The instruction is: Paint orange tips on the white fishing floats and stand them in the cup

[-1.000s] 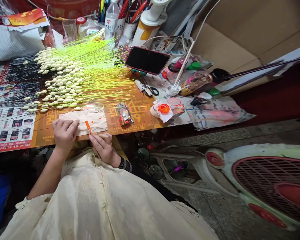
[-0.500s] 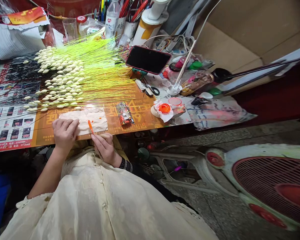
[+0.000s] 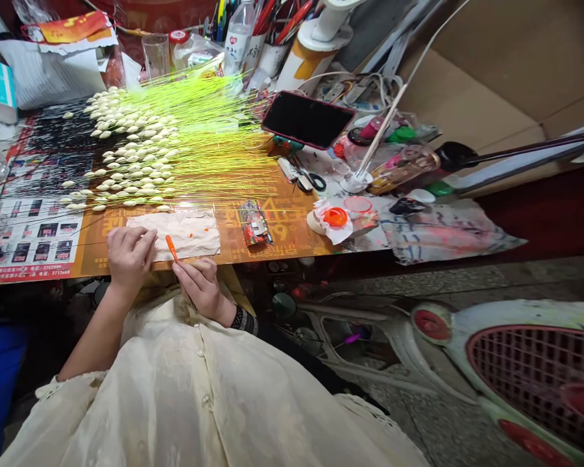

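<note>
My right hand (image 3: pixel 199 284) pinches a thin stick below its orange, slender tip (image 3: pixel 171 248), which points up over the left part of a pale crumpled cloth (image 3: pixel 194 237). Small orange marks show on that cloth. My left hand (image 3: pixel 132 254) rests at the cloth's left edge, palm down, with its fingers bent and close together; anything beneath them is hidden. Beyond the cloth lie many cream-coloured pointed pieces (image 3: pixel 141 155) on thin stems, dark to the left and yellow-green to the right. An open pot of orange paint (image 3: pixel 335 217) stands to the right.
A small paint-stained box (image 3: pixel 255 224) lies right of the cloth. Farther back are a propped phone (image 3: pixel 307 120), black scissors (image 3: pixel 311 181) and a plastic bottle (image 3: pixel 237 40). The table's front edge runs just before my hands. A green-rimmed chair (image 3: pixel 540 363) stands at the right.
The whole table view has shifted to the right. The orange tip has moved slightly left relative to the cloth, still in my right hand. My left hand stays at the cloth's left edge.
</note>
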Demonstrator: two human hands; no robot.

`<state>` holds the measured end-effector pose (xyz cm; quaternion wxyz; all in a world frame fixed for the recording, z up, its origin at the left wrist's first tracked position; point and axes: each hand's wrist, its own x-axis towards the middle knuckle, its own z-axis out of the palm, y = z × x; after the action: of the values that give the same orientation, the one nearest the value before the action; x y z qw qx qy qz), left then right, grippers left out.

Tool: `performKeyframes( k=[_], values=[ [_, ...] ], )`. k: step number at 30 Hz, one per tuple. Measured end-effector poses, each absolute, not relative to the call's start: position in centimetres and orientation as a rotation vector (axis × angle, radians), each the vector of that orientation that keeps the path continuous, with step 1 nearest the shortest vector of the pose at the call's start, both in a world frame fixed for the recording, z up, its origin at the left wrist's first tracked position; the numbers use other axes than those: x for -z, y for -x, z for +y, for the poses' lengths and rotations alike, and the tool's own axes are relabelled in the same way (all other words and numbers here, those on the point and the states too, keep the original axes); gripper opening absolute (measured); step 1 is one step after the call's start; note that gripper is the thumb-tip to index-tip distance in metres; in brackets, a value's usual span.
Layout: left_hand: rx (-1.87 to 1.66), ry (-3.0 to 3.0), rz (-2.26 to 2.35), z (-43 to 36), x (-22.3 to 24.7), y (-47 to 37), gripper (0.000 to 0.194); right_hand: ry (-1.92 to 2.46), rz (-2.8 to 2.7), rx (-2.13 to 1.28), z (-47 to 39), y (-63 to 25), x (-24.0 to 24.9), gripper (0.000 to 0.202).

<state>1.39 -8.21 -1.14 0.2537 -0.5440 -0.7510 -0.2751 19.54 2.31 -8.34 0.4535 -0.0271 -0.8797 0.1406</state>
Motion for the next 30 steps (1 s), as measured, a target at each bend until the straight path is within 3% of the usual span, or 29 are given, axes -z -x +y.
performKeyframes(
  k=[14, 21, 30],
  values=[
    [0.761, 1.467, -2.023, -8.3, 1.2, -1.4, 0.019, 0.104, -2.153, -0.341, 2.1, -19.2, 7.7, 0.062],
    [0.732, 1.458, -1.977, -8.3, 1.1, -1.4, 0.019, 0.109, -2.176, -0.318, 2.2, -19.4, 8.4, 0.050],
    [0.736, 1.413, -2.050, -9.5, 1.4, -1.1, 0.025, 0.003, -2.120, -0.401, 1.9, -19.3, 8.3, 0.055]
  ],
)
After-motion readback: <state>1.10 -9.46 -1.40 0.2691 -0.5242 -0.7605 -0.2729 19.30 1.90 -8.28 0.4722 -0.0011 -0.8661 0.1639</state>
